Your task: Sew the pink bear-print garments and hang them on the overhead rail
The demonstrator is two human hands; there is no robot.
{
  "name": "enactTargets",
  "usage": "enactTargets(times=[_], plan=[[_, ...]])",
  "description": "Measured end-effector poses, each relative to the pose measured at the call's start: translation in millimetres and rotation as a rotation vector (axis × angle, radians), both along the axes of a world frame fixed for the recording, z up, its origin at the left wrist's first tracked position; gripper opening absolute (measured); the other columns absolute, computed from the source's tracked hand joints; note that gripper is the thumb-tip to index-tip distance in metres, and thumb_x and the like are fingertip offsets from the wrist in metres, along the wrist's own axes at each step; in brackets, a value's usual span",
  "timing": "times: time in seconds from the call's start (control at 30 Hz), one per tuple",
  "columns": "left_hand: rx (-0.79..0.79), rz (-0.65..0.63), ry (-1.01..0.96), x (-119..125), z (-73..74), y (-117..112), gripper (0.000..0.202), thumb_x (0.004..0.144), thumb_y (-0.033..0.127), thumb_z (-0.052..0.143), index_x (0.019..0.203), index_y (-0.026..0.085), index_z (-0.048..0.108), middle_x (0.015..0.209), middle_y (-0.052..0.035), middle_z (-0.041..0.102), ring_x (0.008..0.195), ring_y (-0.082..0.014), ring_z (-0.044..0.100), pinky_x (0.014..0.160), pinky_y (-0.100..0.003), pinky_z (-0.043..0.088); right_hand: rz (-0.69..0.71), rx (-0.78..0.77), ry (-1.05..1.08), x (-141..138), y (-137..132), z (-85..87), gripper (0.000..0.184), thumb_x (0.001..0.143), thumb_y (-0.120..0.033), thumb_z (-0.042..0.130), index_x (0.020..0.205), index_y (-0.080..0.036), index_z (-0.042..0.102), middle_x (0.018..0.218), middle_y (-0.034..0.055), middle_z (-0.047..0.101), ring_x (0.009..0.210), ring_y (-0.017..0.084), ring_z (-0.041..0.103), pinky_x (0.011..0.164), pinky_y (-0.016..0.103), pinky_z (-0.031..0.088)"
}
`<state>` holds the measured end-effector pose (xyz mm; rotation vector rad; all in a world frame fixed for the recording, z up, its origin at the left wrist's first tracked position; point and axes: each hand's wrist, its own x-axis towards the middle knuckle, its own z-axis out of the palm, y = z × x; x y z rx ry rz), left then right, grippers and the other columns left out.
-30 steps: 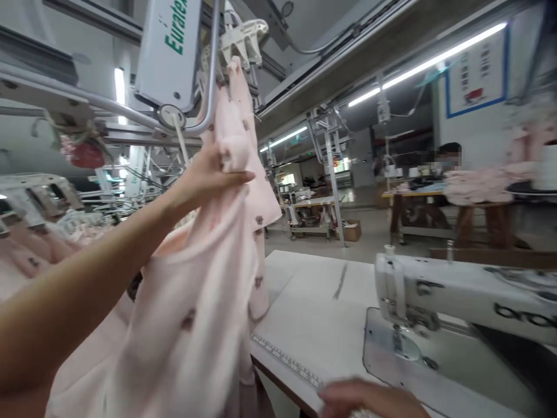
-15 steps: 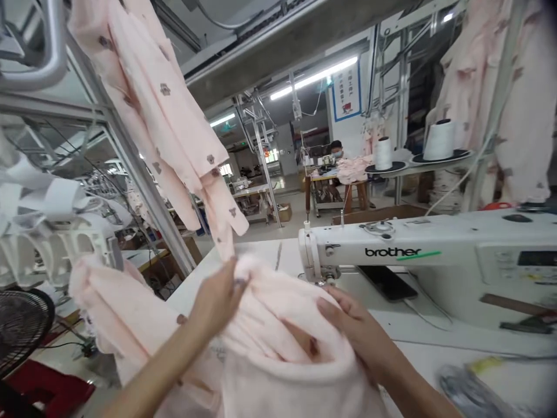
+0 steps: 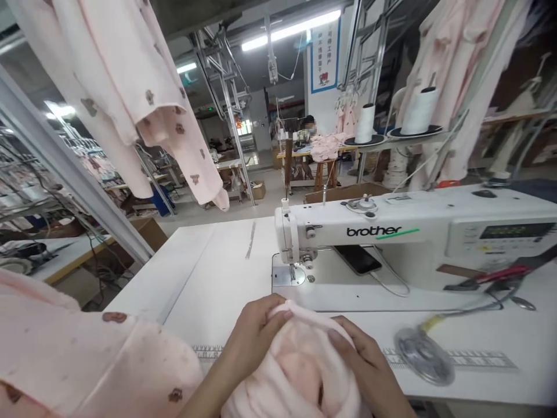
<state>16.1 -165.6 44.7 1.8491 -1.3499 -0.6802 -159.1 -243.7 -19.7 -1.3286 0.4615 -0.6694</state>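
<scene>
A pale pink garment (image 3: 300, 371) is bunched up at the front edge of the white table, its rounded opening turned upward. My left hand (image 3: 261, 331) pinches the rim of this opening between thumb and fingers. On the other side of the rim, my right hand (image 3: 363, 360) grips the fabric with its thumb on top. Just beyond both hands are the needle and presser foot (image 3: 293, 274) of the sewing machine (image 3: 391, 232), apart from the cloth. More pink fabric with brown bear prints (image 3: 108, 360) lies at my left.
Pink printed clothes (image 3: 174, 133) hang at upper left. A phone (image 3: 359, 259) rests under the machine arm. A ruler strip (image 3: 483, 359) runs along the table, with a round clear object (image 3: 424, 355) over it. Thread cones (image 3: 420, 110) stand behind. A person (image 3: 308, 125) sits farther back.
My left hand has come down and right, closer to my right hand, with the garment's rim in it. Both hands are lower in view, and the needle area has come into sight.
</scene>
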Motion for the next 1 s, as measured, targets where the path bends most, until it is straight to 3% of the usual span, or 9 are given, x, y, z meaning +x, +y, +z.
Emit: enactTargets(times=[0.1,0.17,0.27,0.33,0.43,0.5,0.6,0.83,1.0], plan=[[-0.028,0.015,0.115,-1,-1.0,2,0.021,0.085,0.035,0.047,0.09,0.021,0.061,0.086,0.001,0.062,0.079,-0.0148,0.054,0.066,-0.022,0.039,0.055,-0.062,0.021,-2,-10,-0.2,0.035,0.089,-0.05,0.044,0.089,-0.019,0.06,0.078,0.0021,0.058,0.073,0.02,0.051,0.063,0.026,0.041],[-0.051,0.007,0.123,-4,2.0,4,0.021,0.085,0.033,0.047,0.09,0.021,0.063,0.088,-0.0001,0.063,0.082,-0.0154,0.056,0.069,-0.022,0.039,0.033,-0.206,0.028,2,-17,5.9,0.035,0.091,-0.047,0.04,0.085,-0.02,0.061,0.077,0.0018,0.056,0.073,0.019,0.051,0.066,0.026,0.041],[-0.114,0.002,0.066,-13,4.4,4,0.016,0.084,0.027,0.048,0.087,0.021,0.063,0.091,-0.0006,0.063,0.086,-0.0158,0.056,0.073,-0.023,0.039,-0.032,-0.46,0.046,11,-23,24.1,0.023,0.092,-0.038,0.043,0.104,-0.025,0.058,0.101,0.0025,0.054,0.093,0.019,0.05,0.083,0.028,0.038],[-0.133,0.086,0.034,-18,2.5,3,0.01,0.081,0.024,0.05,0.086,0.021,0.058,0.089,0.0001,0.062,0.084,-0.0157,0.056,0.072,-0.024,0.04,0.026,-0.543,0.086,18,-24,37.8,0.022,0.091,-0.029,0.046,0.111,-0.028,0.054,0.109,0.0012,0.052,0.099,0.018,0.048,0.087,0.028,0.037],[-0.1,0.189,0.007,-22,-2.9,2,0.006,0.079,0.023,0.052,0.085,0.021,0.05,0.083,0.002,0.061,0.079,-0.0152,0.056,0.067,-0.024,0.041,0.087,-0.591,0.154,24,-25,52.2,0.012,0.088,-0.02,0.049,0.091,-0.025,0.059,0.092,-0.0016,0.057,0.086,0.015,0.052,0.075,0.025,0.039],[-0.075,0.143,-0.016,-20,-6.1,2,0.009,0.079,0.019,0.05,0.087,0.022,0.049,0.085,0.0026,0.06,0.081,-0.015,0.056,0.069,-0.025,0.042,0.096,-0.612,0.196,25,-27,56.5,0.011,0.085,-0.016,0.052,0.078,-0.022,0.057,0.08,-0.0028,0.057,0.077,0.014,0.052,0.068,0.024,0.038],[-0.098,0.044,-0.092,-16,-9.4,7,0.018,0.078,0.013,0.048,0.092,0.024,0.05,0.09,0.0025,0.061,0.086,-0.0147,0.056,0.073,-0.025,0.043,0.195,-0.486,0.208,29,-37,56.9,0.01,0.083,-0.017,0.053,0.073,-0.019,0.055,0.067,-0.0035,0.054,0.064,0.013,0.051,0.058,0.023,0.037],[-0.397,-0.155,-0.359,0,-21.7,20,0.018,0.084,0.013,0.043,0.094,0.024,0.054,0.087,-0.0008,0.064,0.074,-0.0139,0.055,0.064,-0.025,0.044,0.731,0.187,0.148,57,-52,38.2,0.025,0.074,-0.036,0.063,0.067,-0.015,0.052,0.045,-0.0057,0.047,0.031,0.006,0.039,0.032,0.015,0.028],[-0.403,-0.071,-0.448,4,-25.7,23,0.035,0.086,0.015,0.042,0.119,0.026,0.044,0.088,-0.0015,0.064,0.075,-0.014,0.056,0.065,-0.024,0.046,0.714,0.326,0.084,64,-40,23.5,0.02,0.074,-0.032,0.061,0.068,-0.014,0.055,0.049,-0.0054,0.047,0.032,0.005,0.036,0.031,0.014,0.024]])
